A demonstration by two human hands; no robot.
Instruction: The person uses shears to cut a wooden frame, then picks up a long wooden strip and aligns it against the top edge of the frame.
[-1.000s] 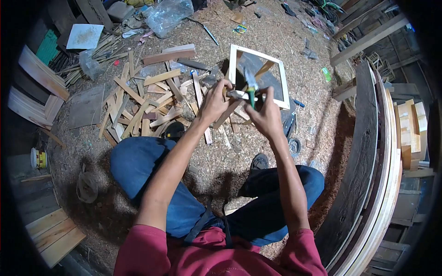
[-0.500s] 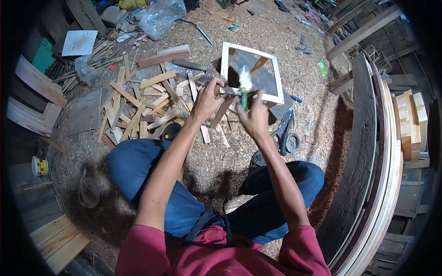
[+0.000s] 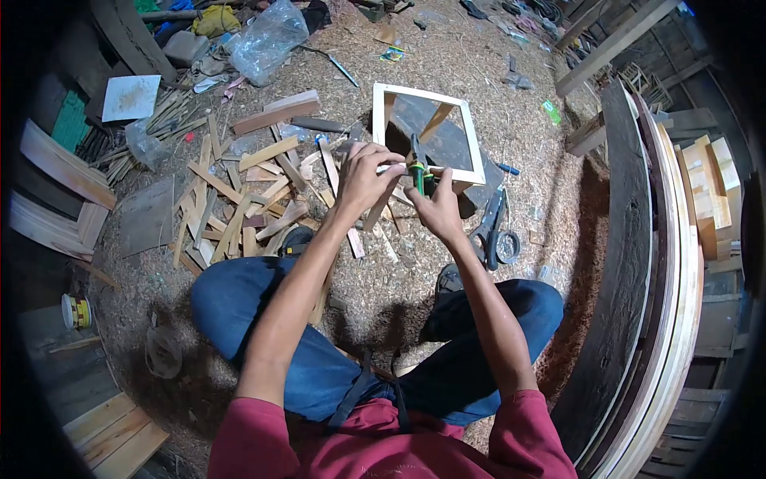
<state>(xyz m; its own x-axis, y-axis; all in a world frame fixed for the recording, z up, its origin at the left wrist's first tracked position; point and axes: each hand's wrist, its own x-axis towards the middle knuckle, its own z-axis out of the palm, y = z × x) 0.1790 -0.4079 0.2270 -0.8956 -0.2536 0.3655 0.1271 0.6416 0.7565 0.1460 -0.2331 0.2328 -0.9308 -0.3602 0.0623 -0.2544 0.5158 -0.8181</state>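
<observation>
A small wooden frame (image 3: 473,144) with a pale top rim and legs stands in front of me. My left hand (image 3: 365,177) is closed at the left part of its near rail, fingers bent over the wood. My right hand (image 3: 438,207) grips pliers (image 3: 418,169) by their green handles, the dark jaws pointing away from me above the near rail. The right thumb and fingers lie close against that rail. Whatever may sit between the jaws is too small to make out. A dark flat block (image 3: 455,132) lies beneath the frame.
Wood offcuts (image 3: 231,191) are heaped on the shavings at left. A pair of large shears (image 3: 492,223) and a roll of tape (image 3: 507,247) lie right of the frame. Long boards (image 3: 610,263) line the right side. A plastic bag (image 3: 270,40) lies at back left.
The pliers, blurred and bright before, are now sharp, their jaws over the near rail. My left fingers have moved up over the rail. The view has shifted slightly.
</observation>
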